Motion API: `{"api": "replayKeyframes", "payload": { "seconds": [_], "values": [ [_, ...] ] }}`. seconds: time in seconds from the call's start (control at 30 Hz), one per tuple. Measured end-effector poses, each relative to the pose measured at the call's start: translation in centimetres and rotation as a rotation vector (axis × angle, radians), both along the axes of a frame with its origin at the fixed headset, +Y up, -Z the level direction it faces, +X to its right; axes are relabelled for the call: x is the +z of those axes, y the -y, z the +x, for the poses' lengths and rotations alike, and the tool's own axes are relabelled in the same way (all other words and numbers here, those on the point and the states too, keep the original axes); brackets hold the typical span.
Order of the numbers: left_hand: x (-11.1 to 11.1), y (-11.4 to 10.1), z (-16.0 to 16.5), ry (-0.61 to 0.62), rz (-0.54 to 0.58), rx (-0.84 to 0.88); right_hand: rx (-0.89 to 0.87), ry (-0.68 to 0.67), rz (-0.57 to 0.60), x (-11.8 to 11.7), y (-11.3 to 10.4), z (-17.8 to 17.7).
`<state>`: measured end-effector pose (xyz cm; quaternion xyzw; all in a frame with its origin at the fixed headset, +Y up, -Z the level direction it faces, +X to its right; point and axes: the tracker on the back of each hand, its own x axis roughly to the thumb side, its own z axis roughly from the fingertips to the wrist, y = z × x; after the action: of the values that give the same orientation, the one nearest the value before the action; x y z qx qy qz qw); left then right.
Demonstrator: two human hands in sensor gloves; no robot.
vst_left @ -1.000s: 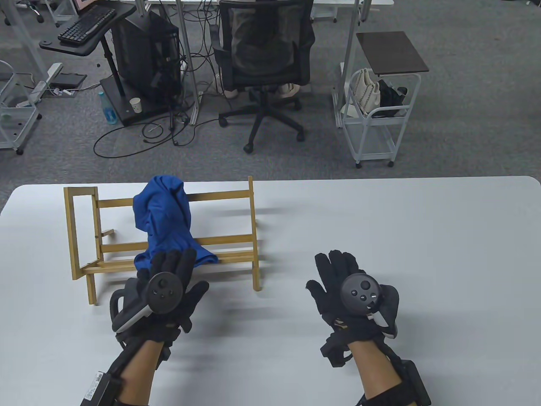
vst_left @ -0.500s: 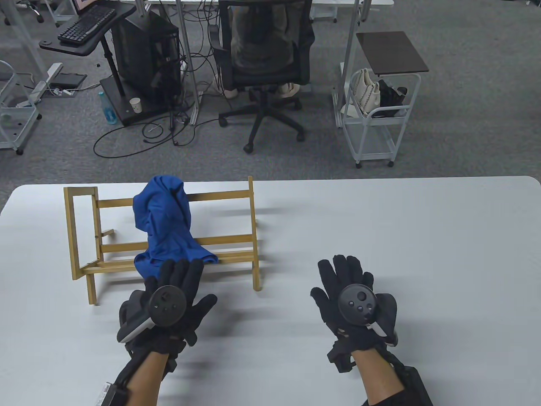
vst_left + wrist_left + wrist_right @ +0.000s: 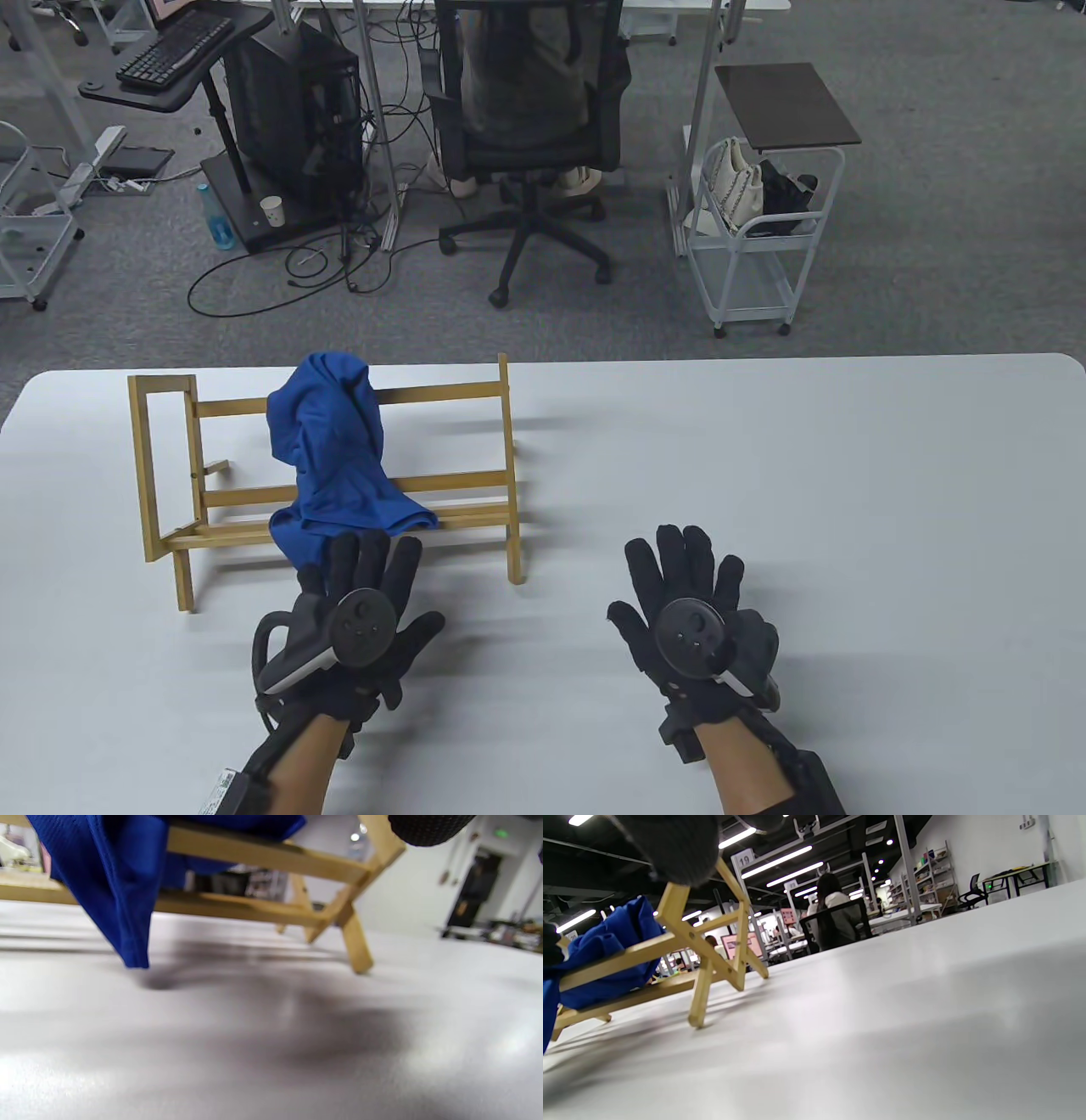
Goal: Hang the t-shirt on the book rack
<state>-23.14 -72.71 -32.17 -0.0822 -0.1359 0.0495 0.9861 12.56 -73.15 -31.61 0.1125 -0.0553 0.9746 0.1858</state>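
white table (image 3: 764, 441) | blue t-shirt (image 3: 327, 441) draped on wooden rack (image 3: 441, 392) | left hand (image 3: 356, 620), right hand (image 3: 691, 615): grip seemingly slack, empty

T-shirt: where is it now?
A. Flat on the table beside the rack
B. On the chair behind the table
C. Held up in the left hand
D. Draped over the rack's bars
D: the t-shirt hangs bunched over the bars of the rack, and both the left hand and the right hand are open, holding nothing.
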Motion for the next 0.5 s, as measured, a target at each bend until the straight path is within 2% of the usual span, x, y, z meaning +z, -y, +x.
{"api": "replayKeyframes", "payload": {
  "seconds": [0.33, 0.5],
  "values": [
    [0.2, 1.2, 0.3, -0.016, -0.033, -0.04, 0.064, -0.033, -0.071, -0.1, 2.0, -0.4],
    [0.2, 1.4, 0.2, -0.038, -0.034, -0.068, 0.099, -0.034, -0.05, 0.1, 2.0, -0.6]
  ]
}}
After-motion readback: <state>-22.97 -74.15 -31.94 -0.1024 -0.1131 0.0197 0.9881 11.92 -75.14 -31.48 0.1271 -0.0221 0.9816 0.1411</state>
